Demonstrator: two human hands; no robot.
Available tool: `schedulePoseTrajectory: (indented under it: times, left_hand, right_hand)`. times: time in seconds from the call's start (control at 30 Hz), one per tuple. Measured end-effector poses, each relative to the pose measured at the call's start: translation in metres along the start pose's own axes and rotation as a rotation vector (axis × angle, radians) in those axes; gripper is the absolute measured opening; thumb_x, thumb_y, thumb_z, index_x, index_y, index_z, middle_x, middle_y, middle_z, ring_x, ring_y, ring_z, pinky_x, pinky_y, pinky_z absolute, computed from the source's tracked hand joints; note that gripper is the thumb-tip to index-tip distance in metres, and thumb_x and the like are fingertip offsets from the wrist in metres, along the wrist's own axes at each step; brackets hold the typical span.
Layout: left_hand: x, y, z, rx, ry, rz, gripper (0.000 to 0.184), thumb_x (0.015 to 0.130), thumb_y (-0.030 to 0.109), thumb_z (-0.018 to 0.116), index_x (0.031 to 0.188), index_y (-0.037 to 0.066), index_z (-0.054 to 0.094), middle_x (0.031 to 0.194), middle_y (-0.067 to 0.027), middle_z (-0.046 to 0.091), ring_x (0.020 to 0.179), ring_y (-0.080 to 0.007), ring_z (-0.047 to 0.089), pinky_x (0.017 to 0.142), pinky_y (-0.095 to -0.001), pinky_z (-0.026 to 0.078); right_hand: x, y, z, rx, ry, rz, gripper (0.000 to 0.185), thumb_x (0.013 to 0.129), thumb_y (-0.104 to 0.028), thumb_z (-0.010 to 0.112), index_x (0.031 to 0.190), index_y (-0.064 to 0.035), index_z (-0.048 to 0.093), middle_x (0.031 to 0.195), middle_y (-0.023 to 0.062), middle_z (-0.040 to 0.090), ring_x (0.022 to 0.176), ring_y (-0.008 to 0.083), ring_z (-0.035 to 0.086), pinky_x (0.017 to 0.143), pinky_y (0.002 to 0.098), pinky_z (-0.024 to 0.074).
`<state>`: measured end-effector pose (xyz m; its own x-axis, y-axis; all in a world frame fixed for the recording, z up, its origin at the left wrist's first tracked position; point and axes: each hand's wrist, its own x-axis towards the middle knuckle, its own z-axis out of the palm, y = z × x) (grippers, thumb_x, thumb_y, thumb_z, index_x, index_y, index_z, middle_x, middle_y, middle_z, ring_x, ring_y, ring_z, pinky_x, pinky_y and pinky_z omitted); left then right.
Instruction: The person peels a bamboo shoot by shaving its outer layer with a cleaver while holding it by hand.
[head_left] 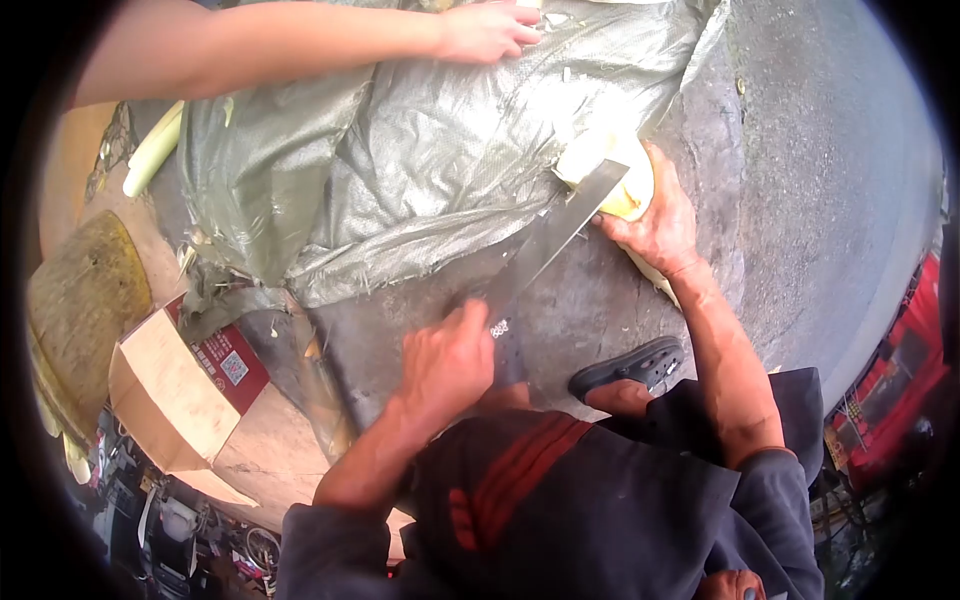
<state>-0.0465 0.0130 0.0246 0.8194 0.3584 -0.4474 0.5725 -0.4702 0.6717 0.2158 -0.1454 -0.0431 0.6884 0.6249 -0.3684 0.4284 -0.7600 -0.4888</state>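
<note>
Head view: one long, flat metal blade (565,222) slants up the centre of the frame. Left hand (447,352) closed in a fist around its lower end. Right hand (658,222), right of centre, partly curled, fingers and thumb gripping one rounded, pale yellow-white piece (607,178); blade tip overlaps it. Beneath and beyond, one crinkled, silvery woven sheet (420,170) over grey, rough ground (800,150). One co-worker's hand (488,32) at upper centre, at the sheet. Upper left, one smooth, pale green stalk (155,150); lower left, one open cardboard box (175,385). Perforated dark shoe (628,366), lower centre.
</note>
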Motion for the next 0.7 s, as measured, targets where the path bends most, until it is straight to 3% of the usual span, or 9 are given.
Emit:
schedulePoseTrajectory:
  times: [0.27, 0.7]
  left_hand:
    - [0.0, 0.011, 0.006, 0.055, 0.035, 0.017, 0.017, 0.083, 0.008, 0.063, 0.099, 0.005, 0.055, 0.078, -0.0154, 0.067, 0.066, -0.0392, 0.068, 0.057, -0.0528, 0.053]
    - [-0.007, 0.022, 0.014, -0.017, 0.092, -0.015, 0.012, 0.086, 0.008, 0.062, 0.097, 0.006, 0.058, 0.08, -0.0157, 0.069, 0.064, -0.0399, 0.067, 0.056, -0.0526, 0.051]
  right_hand:
    - [0.002, 0.0, -0.002, 0.048, 0.0, -0.016, 0.102, 0.06, -0.039, 0.089, 0.146, -0.0081, 0.043, 0.129, 0.0191, 0.058, 0.12, 0.0383, 0.06, 0.098, 0.0464, 0.0499]
    - [0.003, 0.007, -0.002, 0.1, 0.0, -0.017, 0.101, 0.06, -0.041, 0.088, 0.145, -0.0081, 0.044, 0.129, 0.0194, 0.058, 0.12, 0.0379, 0.06, 0.098, 0.0462, 0.0494]
